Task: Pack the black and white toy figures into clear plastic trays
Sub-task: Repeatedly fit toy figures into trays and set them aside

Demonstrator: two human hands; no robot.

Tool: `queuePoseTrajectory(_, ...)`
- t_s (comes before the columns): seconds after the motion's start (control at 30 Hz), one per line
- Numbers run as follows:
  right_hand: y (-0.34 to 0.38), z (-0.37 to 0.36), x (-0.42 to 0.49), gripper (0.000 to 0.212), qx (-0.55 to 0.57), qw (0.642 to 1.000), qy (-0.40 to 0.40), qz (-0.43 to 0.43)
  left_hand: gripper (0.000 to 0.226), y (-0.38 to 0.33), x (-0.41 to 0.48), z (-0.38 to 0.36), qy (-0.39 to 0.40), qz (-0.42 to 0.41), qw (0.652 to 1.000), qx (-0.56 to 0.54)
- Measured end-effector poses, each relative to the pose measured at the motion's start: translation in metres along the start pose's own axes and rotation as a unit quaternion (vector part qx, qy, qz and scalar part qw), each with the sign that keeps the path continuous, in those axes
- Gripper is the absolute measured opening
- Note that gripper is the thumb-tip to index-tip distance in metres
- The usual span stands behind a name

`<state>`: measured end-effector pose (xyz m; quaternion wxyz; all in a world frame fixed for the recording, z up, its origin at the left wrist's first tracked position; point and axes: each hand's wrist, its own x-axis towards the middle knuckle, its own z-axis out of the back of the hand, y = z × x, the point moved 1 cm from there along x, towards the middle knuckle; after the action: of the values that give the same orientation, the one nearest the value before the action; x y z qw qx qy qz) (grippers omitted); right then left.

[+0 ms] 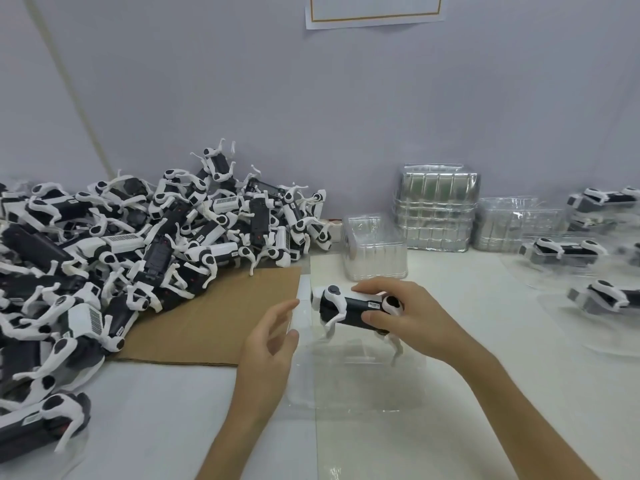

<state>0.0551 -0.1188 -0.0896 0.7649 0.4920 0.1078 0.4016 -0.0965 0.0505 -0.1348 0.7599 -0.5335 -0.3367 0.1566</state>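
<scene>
My right hand [412,317] grips a black and white toy figure [349,308], shaped like a four-legged dog, by its rear end; the figure hangs level above a clear plastic tray [349,386] on the table in front of me. My left hand [270,344] is just left of the tray, fingers loosely spread, its fingertips at the tray's upright clear edge [298,317]; whether they touch it I cannot tell. A big heap of the same toy figures [138,244] covers the left of the table.
A brown cardboard sheet [221,320] lies under the heap's near edge. Stacks of clear trays [374,247] [436,209] [516,223] stand against the wall. Packed trays with figures [564,252] [602,299] sit at the right.
</scene>
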Motion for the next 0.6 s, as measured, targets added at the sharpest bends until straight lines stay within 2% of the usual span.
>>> queuePoseTrajectory(0.1,-0.003,-0.001,0.000,0.036,-0.054,0.998,0.040,0.011,0.047,0.000,0.000,-0.003,0.012,-0.010,1.000,-0.001)
queuePoseTrajectory(0.3,-0.004,-0.007,0.001,0.036,-0.124,0.991,0.031,0.029,0.049,0.002,0.000,-0.004,0.025,-0.005,1.000,0.000)
queuePoseTrajectory(0.43,-0.004,-0.011,0.002,0.037,-0.221,0.974,0.043,0.031,0.037,0.003,-0.002,-0.005,0.038,-0.023,0.998,0.036)
queuePoseTrajectory(0.6,-0.006,-0.013,0.003,0.037,-0.221,0.974,0.041,0.029,0.032,0.002,-0.002,-0.005,0.037,-0.044,0.994,0.089)
